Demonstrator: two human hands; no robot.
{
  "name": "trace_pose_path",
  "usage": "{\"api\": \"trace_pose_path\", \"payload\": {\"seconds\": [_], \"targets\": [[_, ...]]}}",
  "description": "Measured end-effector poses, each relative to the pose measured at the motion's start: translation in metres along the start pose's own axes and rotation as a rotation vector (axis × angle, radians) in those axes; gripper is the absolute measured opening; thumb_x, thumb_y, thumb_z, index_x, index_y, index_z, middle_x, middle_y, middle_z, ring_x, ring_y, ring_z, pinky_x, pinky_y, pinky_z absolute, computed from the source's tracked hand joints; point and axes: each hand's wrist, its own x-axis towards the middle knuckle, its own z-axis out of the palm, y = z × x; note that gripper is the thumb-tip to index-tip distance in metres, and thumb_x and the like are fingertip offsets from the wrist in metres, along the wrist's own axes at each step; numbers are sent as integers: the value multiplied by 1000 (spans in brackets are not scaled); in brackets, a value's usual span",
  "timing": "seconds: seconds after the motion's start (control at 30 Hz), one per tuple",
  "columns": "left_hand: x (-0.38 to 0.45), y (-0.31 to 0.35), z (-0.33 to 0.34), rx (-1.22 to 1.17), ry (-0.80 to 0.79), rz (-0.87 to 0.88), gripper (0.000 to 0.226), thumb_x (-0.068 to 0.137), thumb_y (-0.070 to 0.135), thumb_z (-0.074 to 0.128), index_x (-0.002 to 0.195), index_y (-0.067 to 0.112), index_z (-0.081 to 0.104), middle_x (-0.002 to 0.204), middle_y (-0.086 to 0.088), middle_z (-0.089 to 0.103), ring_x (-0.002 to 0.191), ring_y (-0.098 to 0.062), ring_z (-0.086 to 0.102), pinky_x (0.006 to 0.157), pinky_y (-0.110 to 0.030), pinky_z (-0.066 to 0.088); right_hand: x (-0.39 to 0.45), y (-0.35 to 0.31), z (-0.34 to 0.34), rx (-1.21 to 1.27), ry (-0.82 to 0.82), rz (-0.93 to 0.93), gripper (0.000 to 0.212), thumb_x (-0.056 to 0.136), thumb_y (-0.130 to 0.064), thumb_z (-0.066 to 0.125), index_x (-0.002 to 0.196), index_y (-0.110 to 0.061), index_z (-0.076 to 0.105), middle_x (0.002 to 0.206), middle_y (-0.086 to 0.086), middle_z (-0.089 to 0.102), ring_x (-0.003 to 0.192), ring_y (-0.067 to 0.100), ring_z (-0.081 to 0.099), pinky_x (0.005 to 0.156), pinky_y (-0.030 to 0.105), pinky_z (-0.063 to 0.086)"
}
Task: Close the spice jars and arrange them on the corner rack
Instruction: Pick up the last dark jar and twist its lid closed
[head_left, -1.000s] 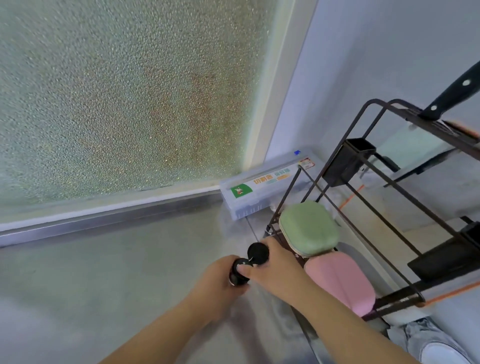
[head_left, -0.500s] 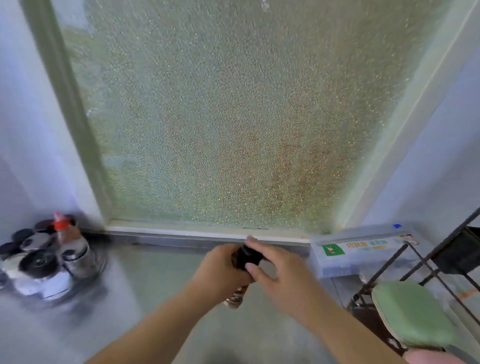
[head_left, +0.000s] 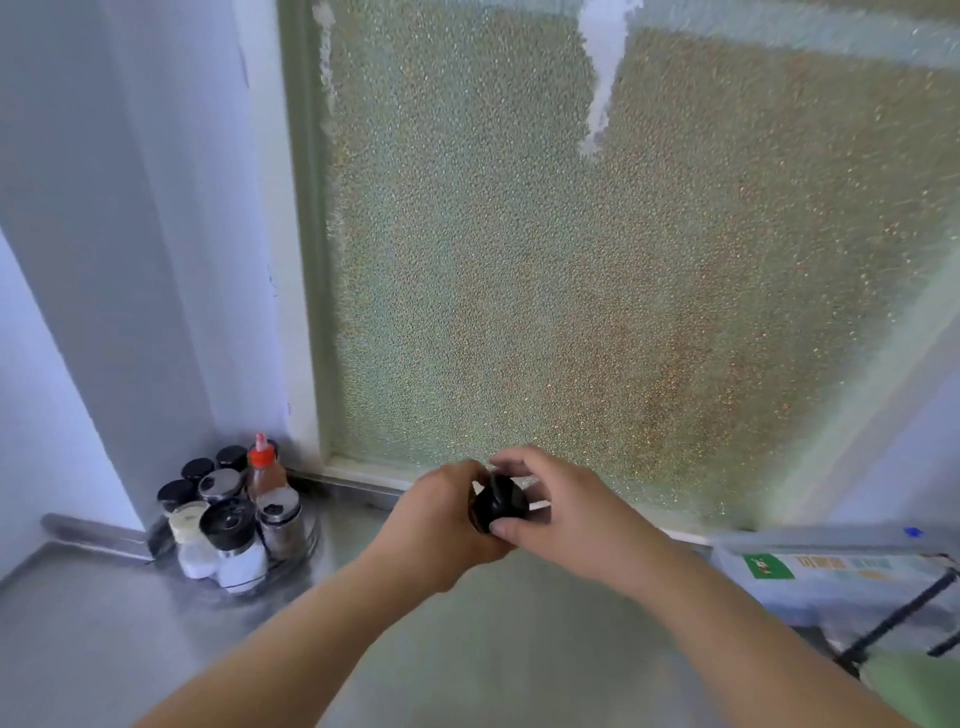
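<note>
A small spice jar with a black lid (head_left: 497, 503) is held up in front of the frosted window. My left hand (head_left: 441, 525) grips the jar's body, which is mostly hidden in the palm. My right hand (head_left: 561, 512) has thumb and fingers curled round the black lid. At the far left corner stands the corner rack (head_left: 306, 540), a round metal tray. It carries several jars with black or silver lids (head_left: 228, 525) and a bottle with an orange-red cap (head_left: 261, 457).
A steel counter (head_left: 104, 634) runs under my arms, with a metal upstand along the wall. At the right lie a clear plastic box with a green label (head_left: 831, 571), black bars of a wire shelf (head_left: 904, 613) and a green pad (head_left: 914, 686).
The view has swung left from the wire shelf towards the corner rack. Both hands carried the jar along, and the right hand stays on its lid.
</note>
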Motion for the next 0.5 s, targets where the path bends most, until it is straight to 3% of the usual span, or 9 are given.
{"api": "trace_pose_path", "payload": {"seconds": [0.1,0.2,0.3,0.4,0.5], "targets": [[2,-9,-9,-23,66,22,60,60,30,78,103,20,38,71,2,53,53,-7,47,44,-14,33,13,-10,1,2,-37,24,45,74,-25,74,111,-42,54,105,-21,61,94,1,63,88,29,53],[0,-23,-12,-23,139,49,64,53,34,82,96,25,36,72,7,51,62,-4,46,53,-13,33,19,-15,10,48,12,24,34,70,-25,75,96,-39,57,95,-21,65,90,-2,62,86,30,54],[-1,-40,-15,-105,160,-51,58,42,48,77,86,26,45,70,10,52,62,-2,47,55,-16,34,26,-18,20,118,47,25,32,67,-25,74,93,-36,60,94,-14,67,86,1,64,84,31,55],[-1,-50,-21,-143,119,-141,52,33,62,67,59,23,45,54,8,45,50,-8,38,51,-23,30,34,-22,25,132,36,22,29,68,-24,73,93,-33,60,93,-13,68,85,2,65,80,31,56],[-2,-56,-28,-172,28,-126,56,37,63,75,59,19,48,53,8,42,49,-5,35,47,-19,26,41,-23,29,132,2,12,29,69,-24,73,92,-34,60,92,-14,68,85,2,64,78,28,56]]}}
